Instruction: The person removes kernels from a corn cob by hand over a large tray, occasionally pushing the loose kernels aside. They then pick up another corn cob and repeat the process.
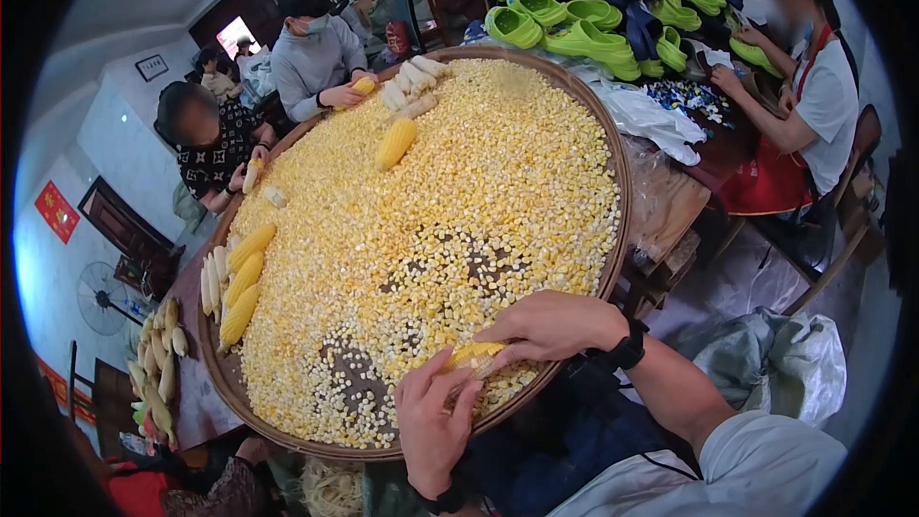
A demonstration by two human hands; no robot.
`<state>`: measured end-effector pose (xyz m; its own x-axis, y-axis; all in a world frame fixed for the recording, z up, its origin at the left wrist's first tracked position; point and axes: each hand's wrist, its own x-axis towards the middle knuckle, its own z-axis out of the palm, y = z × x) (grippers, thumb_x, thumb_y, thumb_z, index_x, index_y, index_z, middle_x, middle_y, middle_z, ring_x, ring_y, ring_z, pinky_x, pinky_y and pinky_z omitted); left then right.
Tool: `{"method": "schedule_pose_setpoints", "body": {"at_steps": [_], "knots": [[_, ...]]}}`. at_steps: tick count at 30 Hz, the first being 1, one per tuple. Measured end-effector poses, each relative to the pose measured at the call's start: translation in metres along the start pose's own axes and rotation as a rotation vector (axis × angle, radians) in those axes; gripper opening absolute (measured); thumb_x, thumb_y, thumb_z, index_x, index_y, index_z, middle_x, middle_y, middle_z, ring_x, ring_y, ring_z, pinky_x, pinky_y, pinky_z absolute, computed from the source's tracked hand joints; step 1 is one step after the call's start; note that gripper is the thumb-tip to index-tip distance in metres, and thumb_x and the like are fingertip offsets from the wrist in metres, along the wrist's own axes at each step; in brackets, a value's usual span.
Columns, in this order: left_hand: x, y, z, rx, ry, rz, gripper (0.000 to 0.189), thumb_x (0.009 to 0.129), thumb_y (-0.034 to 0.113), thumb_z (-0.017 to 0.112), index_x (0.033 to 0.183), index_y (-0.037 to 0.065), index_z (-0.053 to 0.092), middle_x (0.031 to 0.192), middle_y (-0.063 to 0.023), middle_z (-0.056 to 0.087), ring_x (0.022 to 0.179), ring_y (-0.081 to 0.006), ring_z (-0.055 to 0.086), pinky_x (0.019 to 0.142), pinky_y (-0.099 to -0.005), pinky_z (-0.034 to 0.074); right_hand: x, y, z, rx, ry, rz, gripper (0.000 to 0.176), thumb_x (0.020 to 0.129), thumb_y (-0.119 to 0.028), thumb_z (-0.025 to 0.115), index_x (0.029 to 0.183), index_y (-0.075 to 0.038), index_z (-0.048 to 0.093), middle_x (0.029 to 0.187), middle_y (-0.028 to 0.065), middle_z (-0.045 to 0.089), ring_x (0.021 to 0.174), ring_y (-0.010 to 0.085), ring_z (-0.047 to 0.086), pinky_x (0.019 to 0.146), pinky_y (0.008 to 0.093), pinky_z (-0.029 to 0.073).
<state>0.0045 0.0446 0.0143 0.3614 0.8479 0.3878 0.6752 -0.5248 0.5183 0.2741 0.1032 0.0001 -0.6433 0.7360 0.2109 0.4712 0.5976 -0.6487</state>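
Observation:
Both my hands grip one yellow corn cob [471, 357] over the near rim of a big round woven tray [613, 148]. My left hand [433, 426] wraps the cob's near end from below. My right hand [553, 325] covers its far end, thumb pressed on the kernels. Loose corn kernels [450, 191] cover most of the tray, with bare brown patches near my hands. Whole cobs [244, 280] lie along the tray's left edge, and another cob [395, 142] rests toward the far side.
Bare stripped cobs [410, 81] lie at the tray's far rim. Two people sit opposite holding cobs [362, 86]; another person [814, 105] sits at the right. Green and blue clogs [593, 10] pile up on the far table. Cobs [158, 354] lie off the tray at left.

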Motion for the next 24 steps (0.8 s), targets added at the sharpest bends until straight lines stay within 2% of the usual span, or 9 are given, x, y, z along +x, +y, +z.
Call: {"method": "schedule_pose_setpoints", "body": {"at_steps": [3,9,12,15,18,21,24], "knots": [[0.005,0.013,0.001,0.006,0.02,-0.049,0.036,0.094,0.014,0.085,0.13,0.012,0.084,0.136,-0.0147,0.076,0.127,-0.0356,0.069,0.11,-0.0462,0.049,-0.001,0.001,0.002,0.014,0.041,-0.031,0.044,0.106,-0.046,0.07,0.127,-0.008,0.074,0.095,0.025,0.074,0.096,0.0506,0.07,0.08,0.0587,0.053],[0.013,0.017,0.01,0.112,0.012,-0.054,0.033,0.097,0.012,0.082,0.129,0.008,0.083,0.128,-0.0164,0.075,0.121,-0.0369,0.069,0.106,-0.0466,0.052,0.002,-0.001,-0.002,-0.003,-0.019,-0.001,0.044,0.107,-0.047,0.069,0.125,-0.007,0.074,0.095,0.0246,0.073,0.096,0.0502,0.07,0.08,0.0587,0.053],[0.013,0.02,0.019,0.065,0.053,-0.112,0.03,0.097,0.009,0.081,0.127,0.005,0.083,0.126,-0.0174,0.075,0.118,-0.037,0.07,0.104,-0.0453,0.054,0.004,-0.004,-0.008,-0.06,-0.165,0.08,0.05,0.11,-0.049,0.067,0.15,-0.019,0.069,0.112,0.0187,0.076,0.108,0.0447,0.072,0.088,0.053,0.056],[0.013,0.023,0.02,0.022,0.08,-0.133,0.028,0.097,0.007,0.081,0.125,0.003,0.083,0.126,-0.0179,0.076,0.117,-0.037,0.071,0.102,-0.0441,0.056,0.003,-0.002,-0.006,-0.051,-0.142,0.068,0.051,0.11,-0.049,0.067,0.149,-0.017,0.07,0.112,0.0191,0.076,0.107,0.0449,0.072,0.088,0.0531,0.056],[0.01,0.021,0.019,-0.022,0.077,-0.126,0.027,0.096,0.005,0.081,0.123,0.003,0.083,0.126,-0.0179,0.076,0.116,-0.0367,0.072,0.101,-0.0432,0.057,0.002,-0.001,-0.004,-0.06,-0.118,0.063,0.052,0.11,-0.049,0.066,0.148,-0.014,0.07,0.111,0.0196,0.076,0.106,0.0447,0.073,0.088,0.0528,0.057],[0.008,0.019,0.017,-0.003,0.09,-0.091,0.024,0.096,0.004,0.082,0.119,0.002,0.084,0.126,-0.0175,0.076,0.115,-0.0366,0.073,0.1,-0.0429,0.059,0.001,0.0,0.0,-0.007,-0.039,0.016,0.047,0.108,-0.047,0.068,0.136,-0.009,0.072,0.096,0.0243,0.073,0.096,0.0505,0.071,0.079,0.0581,0.054],[0.007,0.017,0.019,-0.068,0.102,-0.116,0.02,0.095,0.005,0.083,0.114,0.002,0.084,0.127,-0.0172,0.076,0.115,-0.0363,0.073,0.1,-0.0431,0.059,0.0,0.0,-0.001,-0.011,-0.045,0.012,0.047,0.108,-0.046,0.068,0.137,-0.009,0.071,0.096,0.0247,0.073,0.096,0.0505,0.071,0.079,0.058,0.054]]}}
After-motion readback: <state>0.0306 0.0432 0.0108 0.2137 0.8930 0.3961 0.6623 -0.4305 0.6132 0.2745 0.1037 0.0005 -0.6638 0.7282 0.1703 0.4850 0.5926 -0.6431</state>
